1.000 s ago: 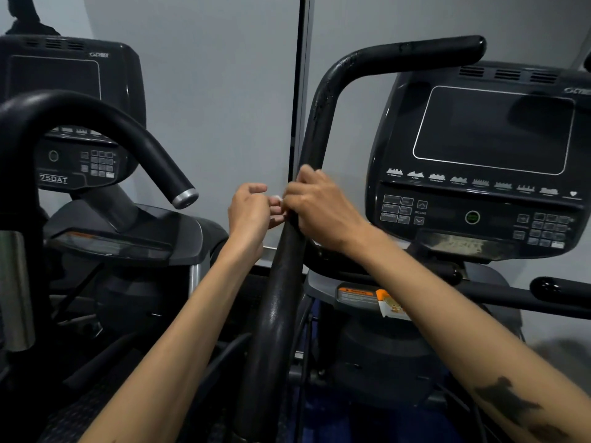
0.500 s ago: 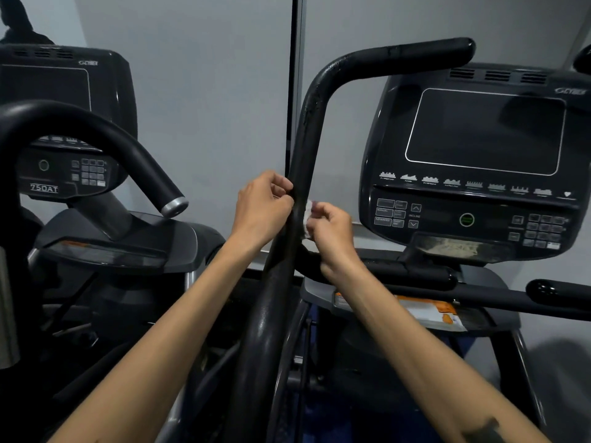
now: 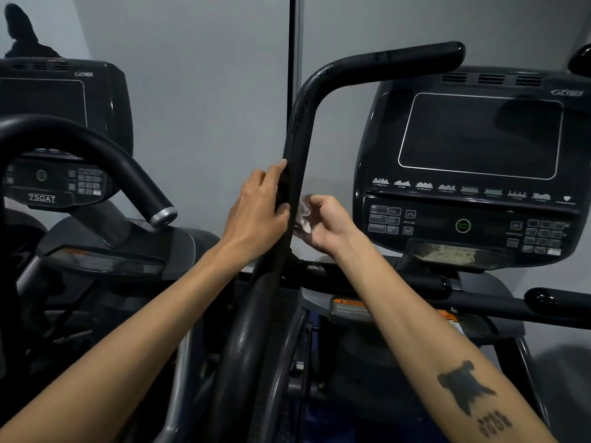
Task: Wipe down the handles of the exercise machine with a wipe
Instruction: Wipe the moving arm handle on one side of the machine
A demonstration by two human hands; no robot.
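Left hand (image 3: 256, 212) is on the black handle (image 3: 295, 148), fingers curled onto the upright bar from its nine o'clock side, index fingertip stretched up along it, thumb pressed against the front. Right hand (image 3: 326, 223) sits at the bar's three o'clock side, just beside it, fingers curled in and pinching a small crumpled white wipe (image 3: 303, 215). That wipe is bunched between fingertips and thumb, its edge right next to the handle; whether it actually touches the bar, I cannot tell. Both forearms reach up from six o'clock, and the right one shows a dark tattoo (image 3: 463, 388).

Up the handle goes, rising toward twelve o'clock, then bending over to run toward two o'clock above the console (image 3: 479, 174). That console sits at three o'clock from the hands, dark screen on top, a green-ringed button (image 3: 462, 225) and keypads below. Over at nine o'clock stands a second machine (image 3: 60, 129) marked 750AT, with its own curved black handle (image 3: 96, 158) ending in a silver cap. A grey wall (image 3: 208, 91) fills the background at twelve o'clock.
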